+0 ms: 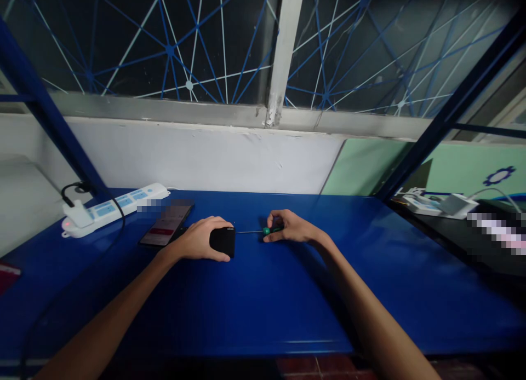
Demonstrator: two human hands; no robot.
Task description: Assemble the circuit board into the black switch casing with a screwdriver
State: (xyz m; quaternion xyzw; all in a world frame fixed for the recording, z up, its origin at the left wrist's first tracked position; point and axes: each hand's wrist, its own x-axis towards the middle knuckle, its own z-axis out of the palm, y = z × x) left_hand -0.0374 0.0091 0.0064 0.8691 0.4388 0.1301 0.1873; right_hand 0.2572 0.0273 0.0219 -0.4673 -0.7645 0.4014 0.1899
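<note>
My left hand (203, 239) is wrapped round a small black box-like device (224, 242) on the blue table, thumb along its near side and fingers over the far side. Between the fingers and thumb of my right hand (290, 226) is the green handle of a screwdriver (267, 231). Its thin metal shaft points left at the right side of the black device. Whether the tip touches the device I cannot tell. Just left of my left hand lies a phone (168, 221) with its screen lit.
A white power strip (119, 205) with a plug and black cable (123, 218) lies at the back left. Something red (8, 276) sits at the left edge. White chargers (456, 205) rest at the right. Blue metal posts rise at both sides before the wall and window.
</note>
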